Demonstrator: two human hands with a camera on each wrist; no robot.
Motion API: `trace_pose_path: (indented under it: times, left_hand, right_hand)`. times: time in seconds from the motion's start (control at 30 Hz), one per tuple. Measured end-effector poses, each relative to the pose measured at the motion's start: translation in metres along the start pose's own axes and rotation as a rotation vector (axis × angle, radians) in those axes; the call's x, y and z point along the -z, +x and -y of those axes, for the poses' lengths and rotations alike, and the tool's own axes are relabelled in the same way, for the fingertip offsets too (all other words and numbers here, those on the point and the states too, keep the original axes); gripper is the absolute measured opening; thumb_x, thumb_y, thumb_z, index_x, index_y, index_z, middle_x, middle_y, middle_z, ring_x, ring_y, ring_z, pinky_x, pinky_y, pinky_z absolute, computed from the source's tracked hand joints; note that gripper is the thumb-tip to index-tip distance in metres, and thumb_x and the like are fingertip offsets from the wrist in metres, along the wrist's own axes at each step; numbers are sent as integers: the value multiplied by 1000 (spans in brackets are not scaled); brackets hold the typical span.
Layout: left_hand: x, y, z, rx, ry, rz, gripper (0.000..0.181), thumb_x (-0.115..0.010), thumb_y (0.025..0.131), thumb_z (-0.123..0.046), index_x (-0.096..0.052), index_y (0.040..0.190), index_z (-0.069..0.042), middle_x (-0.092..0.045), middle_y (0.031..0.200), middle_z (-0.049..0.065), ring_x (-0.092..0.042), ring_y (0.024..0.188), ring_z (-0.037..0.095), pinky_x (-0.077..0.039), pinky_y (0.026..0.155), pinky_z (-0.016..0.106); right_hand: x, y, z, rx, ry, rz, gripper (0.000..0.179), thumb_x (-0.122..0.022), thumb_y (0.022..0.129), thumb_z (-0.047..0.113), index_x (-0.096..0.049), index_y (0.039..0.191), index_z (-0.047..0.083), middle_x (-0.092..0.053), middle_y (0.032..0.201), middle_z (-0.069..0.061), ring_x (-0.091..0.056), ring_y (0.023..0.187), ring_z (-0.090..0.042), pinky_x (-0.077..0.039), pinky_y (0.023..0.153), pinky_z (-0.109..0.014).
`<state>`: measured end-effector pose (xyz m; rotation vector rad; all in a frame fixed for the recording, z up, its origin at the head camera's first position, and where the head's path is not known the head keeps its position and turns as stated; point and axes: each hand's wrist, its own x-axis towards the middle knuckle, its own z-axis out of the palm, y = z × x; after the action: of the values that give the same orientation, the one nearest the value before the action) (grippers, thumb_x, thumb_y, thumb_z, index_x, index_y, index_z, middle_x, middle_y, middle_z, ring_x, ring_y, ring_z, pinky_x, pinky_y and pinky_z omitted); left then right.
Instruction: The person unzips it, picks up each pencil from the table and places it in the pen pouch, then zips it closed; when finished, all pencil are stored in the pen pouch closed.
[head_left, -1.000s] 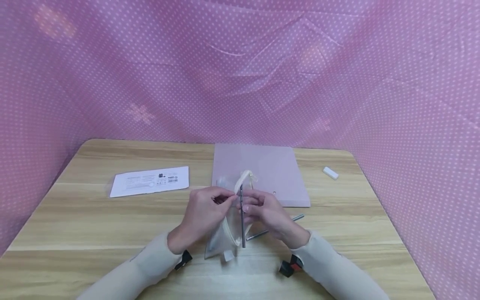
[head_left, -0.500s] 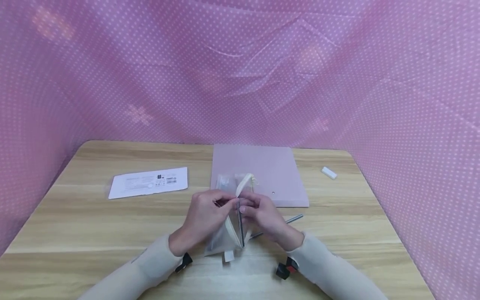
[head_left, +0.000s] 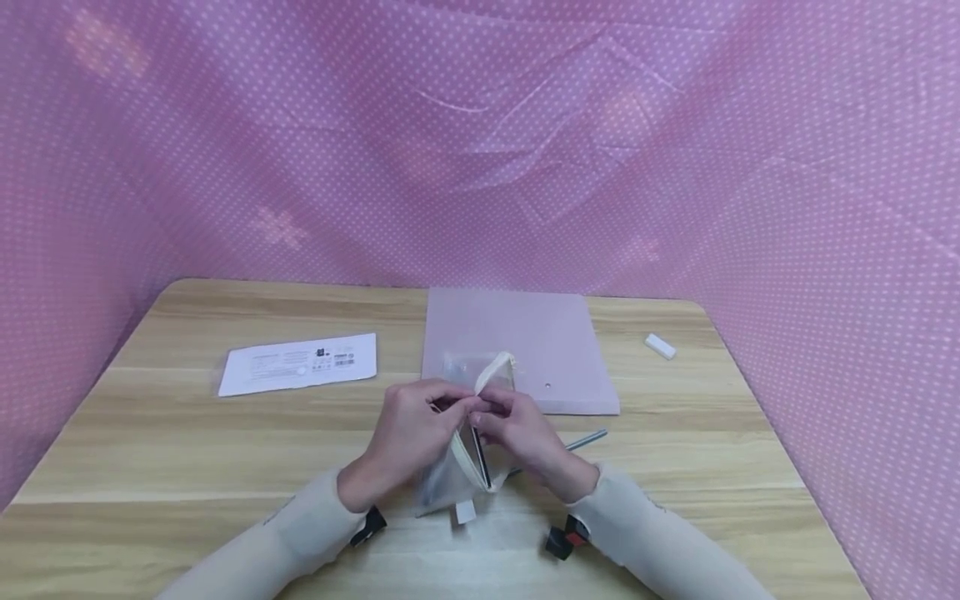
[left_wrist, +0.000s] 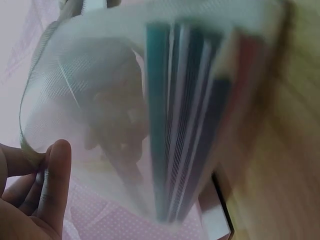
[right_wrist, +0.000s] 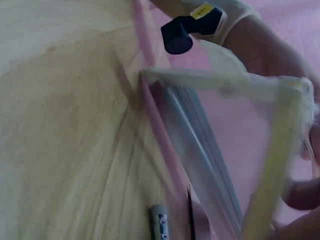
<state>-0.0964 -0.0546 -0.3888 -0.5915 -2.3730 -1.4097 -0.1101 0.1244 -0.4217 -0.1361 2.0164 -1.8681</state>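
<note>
A see-through mesh zip pouch (head_left: pixel 442 483) stands tilted between the hands, its pale zip edge spread apart. My left hand (head_left: pixel 412 425) pinches that edge near the top between thumb and forefinger. Several pencils (left_wrist: pixel 182 125), teal, striped and dark, show through the mesh in the left wrist view. My right hand (head_left: pixel 528 437), at the opening, holds the upper end of a dark slim pencil (head_left: pixel 481 458) that slants down into the pouch mouth. Its fingertips are partly hidden by the pouch. A second grey pencil (head_left: pixel 588 439) lies on the table under the right wrist.
Behind the hands a flat pale-pink folder (head_left: pixel 517 325) lies on the wooden table (head_left: pixel 262 467). A white printed packet (head_left: pixel 300 365) lies at left, and a small white eraser (head_left: pixel 661 346) at right. Polka-dot pink cloth (head_left: pixel 480 167) hangs around the table.
The dark pencil, earlier in front of the pouch, has moved down into its opening in my right hand. The right hand has shifted slightly left; the left hand keeps its pinch.
</note>
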Motion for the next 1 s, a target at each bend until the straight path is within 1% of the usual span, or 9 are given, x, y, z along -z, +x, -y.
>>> trace_pose_path:
  times: [0.07, 0.17, 0.27, 0.33, 0.47, 0.6, 0.7, 0.8, 1.0]
  left_hand:
    - [1, 1, 1, -2, 3, -18, 5, -83, 84, -14, -81, 88, -12, -80, 83, 1, -67, 67, 3, -56, 56, 18]
    - [2, 2, 3, -4, 23, -27, 6, -83, 85, -16, -81, 88, -12, -80, 83, 1, -66, 66, 2, -55, 56, 18]
    - [4, 2, 4, -2, 42, -16, 7, -82, 86, -17, -81, 89, -11, -80, 83, 1, -67, 67, 2, -56, 58, 17]
    - [5, 3, 6, 2, 45, -14, 7, -81, 86, -17, -81, 89, -11, -80, 83, 2, -67, 67, 3, -56, 59, 17]
    - [7, 5, 7, 15, 44, -22, 6, -82, 86, -15, -80, 89, -10, -79, 83, 4, -69, 67, 5, -57, 59, 18]
    - [10, 8, 7, 48, 41, -24, 7, -82, 86, -15, -80, 89, -9, -79, 82, 4, -70, 68, 6, -58, 61, 17]
    - [12, 9, 8, 67, 43, -28, 7, -82, 85, -15, -80, 89, -9, -79, 83, 4, -70, 69, 6, -59, 61, 18]
    - [13, 11, 8, 72, 51, -29, 7, -82, 86, -15, -80, 90, -9, -79, 83, 4, -69, 68, 6, -58, 61, 17]
    - [14, 13, 9, 81, 51, -28, 6, -82, 86, -16, -80, 89, -11, -79, 81, 3, -67, 66, 5, -58, 59, 18]
  right_hand:
    - [-2, 1, -1, 7, 31, -40, 43, -61, 96, -1, -54, 137, -8, -67, 126, -27, -69, 97, -14, -60, 76, -22]
    - [-3, 0, -2, 18, 90, -73, 49, -60, 95, -5, -49, 143, -7, -61, 137, -29, -68, 118, -28, -61, 90, -27]
    - [-3, -2, -1, 36, 124, -69, 53, -59, 95, -6, -46, 146, -7, -55, 146, -27, -56, 135, -35, -54, 105, -32]
    - [-2, -4, 0, 56, 133, -55, 54, -58, 96, -5, -44, 147, -7, -51, 150, -26, -50, 141, -36, -48, 112, -35]
    - [1, -10, 6, 86, 178, 5, 56, -55, 99, -1, -37, 151, -8, -43, 156, -25, -43, 146, -35, -41, 118, -35]
    - [9, -17, 15, 78, 297, 55, 58, -52, 100, 0, -30, 153, -10, -37, 159, -29, -37, 149, -39, -40, 119, -34]
    - [18, -20, 22, 66, 384, 56, 59, -50, 99, -1, -29, 153, -11, -32, 160, -31, -32, 150, -42, -39, 119, -35]
    - [27, -24, 27, 59, 427, 44, 58, -49, 100, 0, -29, 153, -11, -32, 160, -31, -37, 149, -38, -41, 118, -33]
    - [46, -32, 30, 67, 458, 14, 55, -48, 103, 2, -29, 153, -11, -40, 158, -25, -55, 138, -23, -47, 114, -30]
